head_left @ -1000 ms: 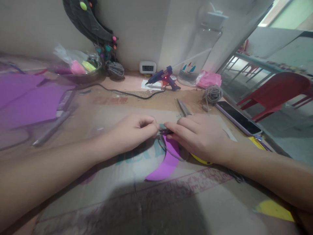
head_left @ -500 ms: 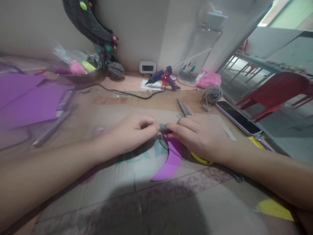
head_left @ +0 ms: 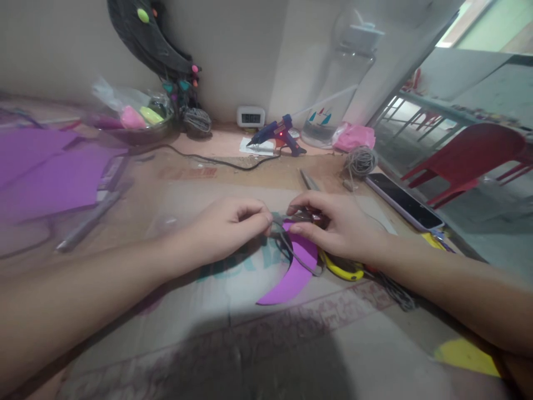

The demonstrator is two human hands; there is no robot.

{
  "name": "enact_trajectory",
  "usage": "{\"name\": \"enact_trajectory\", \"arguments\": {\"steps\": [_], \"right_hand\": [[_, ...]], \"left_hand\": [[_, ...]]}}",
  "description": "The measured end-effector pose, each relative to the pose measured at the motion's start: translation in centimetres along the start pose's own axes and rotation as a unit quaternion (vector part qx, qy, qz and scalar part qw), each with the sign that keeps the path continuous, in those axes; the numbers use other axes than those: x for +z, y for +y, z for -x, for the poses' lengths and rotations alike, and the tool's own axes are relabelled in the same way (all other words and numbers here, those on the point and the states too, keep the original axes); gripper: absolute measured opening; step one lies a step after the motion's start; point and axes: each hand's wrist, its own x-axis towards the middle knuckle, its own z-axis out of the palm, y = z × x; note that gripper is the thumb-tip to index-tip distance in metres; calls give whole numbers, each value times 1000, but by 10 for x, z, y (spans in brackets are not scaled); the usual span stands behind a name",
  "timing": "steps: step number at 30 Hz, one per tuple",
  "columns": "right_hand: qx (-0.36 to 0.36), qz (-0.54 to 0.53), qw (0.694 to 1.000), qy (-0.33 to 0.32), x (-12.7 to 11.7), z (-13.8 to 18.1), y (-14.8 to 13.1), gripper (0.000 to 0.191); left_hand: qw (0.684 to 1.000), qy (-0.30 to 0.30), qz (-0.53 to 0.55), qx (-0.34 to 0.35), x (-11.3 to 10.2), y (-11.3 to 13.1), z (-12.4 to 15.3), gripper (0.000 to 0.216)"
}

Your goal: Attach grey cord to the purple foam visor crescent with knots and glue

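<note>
A purple crescent cutout (head_left: 297, 272), seemingly paper or foam, lies between my hands, its upper tip near my fingers. My left hand (head_left: 241, 222) is closed in a pinch on grey yarn (head_left: 285, 239) at that tip. From there the yarn loops down across the crescent toward the right. My right hand (head_left: 333, 225) has its thumb on the crescent's upper part and its index finger curled behind, gripping it. What else sits in the shadow of its fingers I cannot make out. Under this hand lie scissors with a yellow handle (head_left: 343, 270), their blades pointing away.
Cardboard (head_left: 187, 344) covers the work surface. Behind stand a blue glue gun (head_left: 272, 133), a small digital clock (head_left: 250, 117) and a clear bottle (head_left: 339, 94). A grey yarn ball (head_left: 361, 161) and a phone (head_left: 403, 201) are at right; purple sheets (head_left: 45, 172) and a grey pen-like stick (head_left: 87, 222) at left.
My right fingers have lifted and parted from the flat press over the crescent's tip, the thumb now showing in front. The crescent has shifted slightly right. My left hand's pinch stays in place.
</note>
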Motion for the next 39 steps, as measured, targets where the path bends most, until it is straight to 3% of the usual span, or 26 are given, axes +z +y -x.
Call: {"name": "enact_trajectory", "arguments": {"steps": [8,16,26,39], "right_hand": [[-38,-51,996,-56,2,1,7,3],[-64,-54,993,-89,1,3,10,10],[-67,-41,994,-80,3,3,10,6],[-87,-32,992,-83,1,2,8,9]], "left_hand": [[1000,27,-4,16,1,1,1,30],[999,38,-4,27,-1,1,0,33],[999,-1,38,33,-1,1,0,30],[999,-2,-6,44,1,-1,0,24]]}}
